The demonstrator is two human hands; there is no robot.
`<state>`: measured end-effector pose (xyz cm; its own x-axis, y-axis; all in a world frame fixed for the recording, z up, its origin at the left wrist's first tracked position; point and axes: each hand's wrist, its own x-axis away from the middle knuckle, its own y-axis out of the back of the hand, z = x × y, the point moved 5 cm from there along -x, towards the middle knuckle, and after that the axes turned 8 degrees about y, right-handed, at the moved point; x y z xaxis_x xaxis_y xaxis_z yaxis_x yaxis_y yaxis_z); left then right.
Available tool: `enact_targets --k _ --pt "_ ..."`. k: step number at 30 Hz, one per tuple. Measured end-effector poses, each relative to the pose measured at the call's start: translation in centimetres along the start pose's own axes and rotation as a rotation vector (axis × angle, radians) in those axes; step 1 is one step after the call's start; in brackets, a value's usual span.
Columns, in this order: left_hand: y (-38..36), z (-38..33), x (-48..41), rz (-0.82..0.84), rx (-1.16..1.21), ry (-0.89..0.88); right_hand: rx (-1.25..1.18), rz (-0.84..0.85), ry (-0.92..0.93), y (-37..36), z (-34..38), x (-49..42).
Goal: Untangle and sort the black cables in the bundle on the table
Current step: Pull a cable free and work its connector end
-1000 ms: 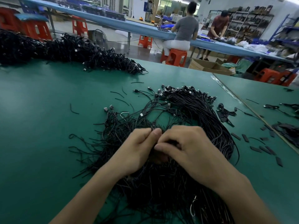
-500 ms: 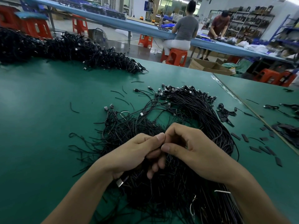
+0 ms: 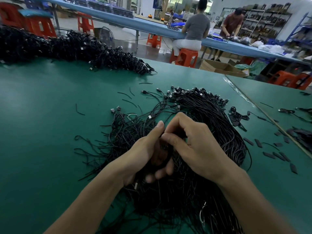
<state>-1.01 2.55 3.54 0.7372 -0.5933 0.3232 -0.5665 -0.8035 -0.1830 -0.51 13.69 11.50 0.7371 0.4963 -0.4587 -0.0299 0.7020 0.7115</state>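
Bundle (image 3: pixel 221 127) of black cables lies on the green table (image 3: pixel 50 115), spread under and beyond both hands. Its ordered part runs as a long arc. The connector ends (image 3: pixel 194 93) sit at the far side, and the strands sweep round to the right of my right hand (image 3: pixel 200 146) and back toward the near edge. The loose tangle (image 3: pixel 121 132) lies just beyond my left hand (image 3: pixel 145 152).

Left hand: fingers curled under and round a clump (image 3: pixel 167 147) of cable raised from the bundle's middle, thumb laid straight along its top. It is grasping the clump.

Right hand: thumb and forefinger bent together in a pinch at the top of the same clump, against the left thumb tip. The strand between them is hidden; I judge that one is held but cannot see it.

Governing relation: the hands meet over the bundle's middle, with the combed arc on the right hand's side and the disorder on the left hand's side. In my judgement a freed strand should be drawn along the arc's long axis, toward the far connector ends, as the right hand is nearer that lay. Pulling across the arc risks tightening the snarl.
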Motion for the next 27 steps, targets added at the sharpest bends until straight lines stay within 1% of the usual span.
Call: enact_targets --k 2,3,5,6,7,8,10,11,13,16,18,20,24,27 --pt "0.7 -0.2 -0.2 -0.102 -0.008 -0.052 -0.077 -0.016 -0.028 -0.2 -0.6 -0.4" --pt "1.1 -0.3 -0.2 -0.157 -0.005 -0.076 -0.111 -0.055 -0.068 -0.2 -1.2 -0.5" --pt "2.2 -0.3 -0.3 -0.285 0.018 -0.121 -0.174 -0.16 -0.221 0.1 -3.1 -0.2" --pt "2.9 -0.4 -0.2 -0.35 0.049 -0.152 -0.194 -0.176 -0.315 0.1 -4.3 0.2" --pt "3.4 -0.6 0.0 -0.406 0.09 -0.193 -0.157 -0.143 -0.398 -0.2 -5.4 0.7" --pt "3.8 -0.7 0.1 -0.452 0.13 -0.244 -0.059 -0.053 -0.461 -0.6 -6.3 1.3" --pt "4.1 -1.2 0.3 -0.51 0.192 -0.357 0.193 0.2 -0.528 -1.9 -7.9 2.6" --pt "4.1 -1.3 0.4 -0.518 0.223 -0.411 0.27 0.295 -0.548 -2.6 -8.2 3.1" --pt "3.9 -1.7 0.5 -0.499 0.266 -0.501 0.328 0.374 -0.583 -3.7 -8.4 3.6" --pt "3.8 -1.8 0.7 -0.528 0.211 -0.549 0.391 0.367 -0.591 -4.4 -7.9 3.6" --pt "3.9 -1.6 0.9 -0.574 0.144 -0.535 0.418 0.356 -0.581 -4.5 -7.6 3.4" --pt "4.1 -1.4 0.9 -0.586 0.134 -0.53 0.434 0.351 -0.562 -4.7 -7.2 3.2" --pt "4.3 -1.2 0.7 -0.56 0.262 -0.503 0.493 0.318 -0.537 -4.5 -7.0 2.8" --pt "4.4 -1.3 0.6 -0.54 0.324 -0.45 0.589 0.272 -0.501 -3.8 -6.9 2.8"
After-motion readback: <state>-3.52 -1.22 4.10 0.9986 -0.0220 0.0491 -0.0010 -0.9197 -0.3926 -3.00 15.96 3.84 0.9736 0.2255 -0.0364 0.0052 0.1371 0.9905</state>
